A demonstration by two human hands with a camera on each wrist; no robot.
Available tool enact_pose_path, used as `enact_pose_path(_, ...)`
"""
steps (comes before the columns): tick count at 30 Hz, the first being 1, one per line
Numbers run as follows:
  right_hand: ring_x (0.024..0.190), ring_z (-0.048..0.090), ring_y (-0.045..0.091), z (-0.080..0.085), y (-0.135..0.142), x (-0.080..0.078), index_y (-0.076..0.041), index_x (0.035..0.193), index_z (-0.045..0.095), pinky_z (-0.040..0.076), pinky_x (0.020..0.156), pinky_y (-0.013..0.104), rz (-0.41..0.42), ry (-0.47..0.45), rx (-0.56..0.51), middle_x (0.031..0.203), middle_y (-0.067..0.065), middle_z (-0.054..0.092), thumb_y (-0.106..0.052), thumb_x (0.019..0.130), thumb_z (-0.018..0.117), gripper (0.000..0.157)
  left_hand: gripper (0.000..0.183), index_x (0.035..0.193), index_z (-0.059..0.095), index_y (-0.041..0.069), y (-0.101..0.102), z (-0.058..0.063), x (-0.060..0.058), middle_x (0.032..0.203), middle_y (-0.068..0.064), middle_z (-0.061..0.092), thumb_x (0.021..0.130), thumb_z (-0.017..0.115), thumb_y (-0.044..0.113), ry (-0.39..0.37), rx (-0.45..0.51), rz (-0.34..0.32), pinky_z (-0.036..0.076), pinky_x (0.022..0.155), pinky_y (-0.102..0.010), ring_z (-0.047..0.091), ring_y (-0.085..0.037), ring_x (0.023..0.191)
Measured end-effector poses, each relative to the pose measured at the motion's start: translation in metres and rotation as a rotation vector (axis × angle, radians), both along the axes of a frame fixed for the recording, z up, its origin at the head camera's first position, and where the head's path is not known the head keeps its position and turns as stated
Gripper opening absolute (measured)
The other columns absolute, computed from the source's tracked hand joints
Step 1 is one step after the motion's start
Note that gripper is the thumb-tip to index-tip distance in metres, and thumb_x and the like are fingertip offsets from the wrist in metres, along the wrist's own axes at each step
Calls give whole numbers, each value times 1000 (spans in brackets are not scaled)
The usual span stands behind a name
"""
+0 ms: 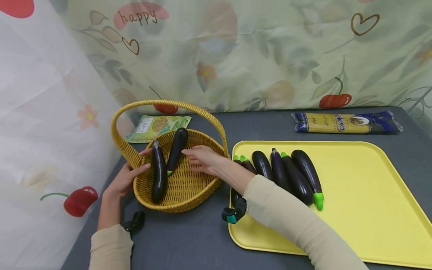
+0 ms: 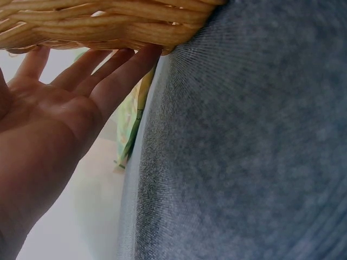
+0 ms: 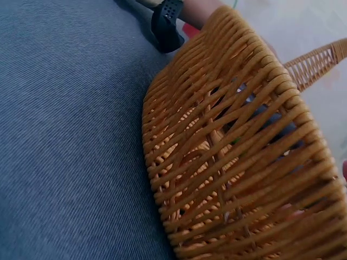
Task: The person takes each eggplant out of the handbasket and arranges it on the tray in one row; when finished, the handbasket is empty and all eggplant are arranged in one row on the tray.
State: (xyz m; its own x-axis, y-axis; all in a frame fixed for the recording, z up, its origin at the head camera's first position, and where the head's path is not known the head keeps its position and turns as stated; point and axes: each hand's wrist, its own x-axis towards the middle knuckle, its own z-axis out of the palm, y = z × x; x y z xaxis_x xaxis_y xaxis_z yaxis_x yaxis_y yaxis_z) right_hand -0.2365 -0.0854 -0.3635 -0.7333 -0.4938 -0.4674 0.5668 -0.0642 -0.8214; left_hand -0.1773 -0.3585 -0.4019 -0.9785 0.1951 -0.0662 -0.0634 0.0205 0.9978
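Note:
A wicker basket point(image 1: 194, 187) with a tall arched handle holds two eggplants. One long eggplant point(image 1: 159, 174) lies along its left side; the other eggplant point(image 1: 177, 148) leans near the back wall. My left hand point(image 1: 123, 180) grips the left rim beside the handle's base, with the thumb over the edge. In the left wrist view its fingers point(image 2: 122, 76) press against the outer wicker. My right hand point(image 1: 204, 159) reaches inside the basket with extended fingers and holds nothing, its fingertips close to the back eggplant. In the right wrist view, the woven wall point(image 3: 238, 146) mostly hides this hand.
A yellow tray point(image 1: 364, 210) stands to the right, with several eggplants point(image 1: 297, 180) on its left part, under my right forearm. Behind it lies a spaghetti pack point(image 1: 347, 123). A green food packet point(image 1: 158, 123) lies behind the basket. Printed cloth point(image 1: 243, 56) walls the back.

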Motion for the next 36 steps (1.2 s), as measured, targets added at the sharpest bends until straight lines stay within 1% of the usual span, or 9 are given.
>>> enact_pose_path(3,131,37,35,-2,-5,-3,-8,151,18,40,97,45,-40,-11,-14,144,21,35,-21,93,64,75,55,149,33,15,0,0,0,135,-7,40,98,54,12,-4,-5,4,50,83,-31,55,-12,107)
enact_pose_path(7,128,40,35,-4,-9,-7,-9,150,21,42,96,45,-84,-2,6,143,19,37,-23,91,67,76,54,149,34,16,-1,0,-1,137,-8,38,98,53,12,-2,-11,1,50,84,-31,54,-12,107)
enact_pose_path(14,125,44,33,-8,-18,-11,-11,146,32,44,94,44,-138,20,54,140,16,41,-20,87,72,71,52,147,36,18,-2,0,-1,135,-5,40,98,53,12,-1,-6,0,50,83,-31,55,-12,106)
enact_pose_path(22,124,45,33,-10,-27,-15,-11,144,37,44,93,43,-188,44,53,136,17,45,-14,88,71,66,52,147,36,18,-1,1,0,132,-5,42,98,54,13,-12,1,2,50,83,-32,56,-13,105)
enact_pose_path(26,123,46,34,-11,-31,-19,-11,143,40,46,91,44,-204,42,43,134,18,46,-10,87,71,64,52,147,36,18,-2,0,0,132,-5,42,98,53,12,-12,-2,5,50,83,-32,56,-13,104)
enact_pose_path(30,121,49,33,-11,-33,-22,-13,144,40,46,90,44,-205,38,50,133,17,48,-5,85,72,68,52,147,37,18,-2,0,0,133,-5,42,98,54,12,-10,-13,15,51,83,-32,56,-12,105)
enact_pose_path(34,119,51,32,-11,-36,-24,-12,145,38,44,93,44,-184,52,73,131,17,52,-4,84,73,71,54,148,35,16,-2,-1,-1,134,-4,42,98,54,12,-2,-15,12,51,82,-31,57,-11,105)
enact_pose_path(36,118,52,31,-12,-38,-25,-11,144,41,44,94,43,-177,56,82,130,17,54,-5,84,73,69,54,148,35,16,-2,-1,-1,133,-4,44,98,54,12,1,-11,6,51,82,-31,57,-12,105)
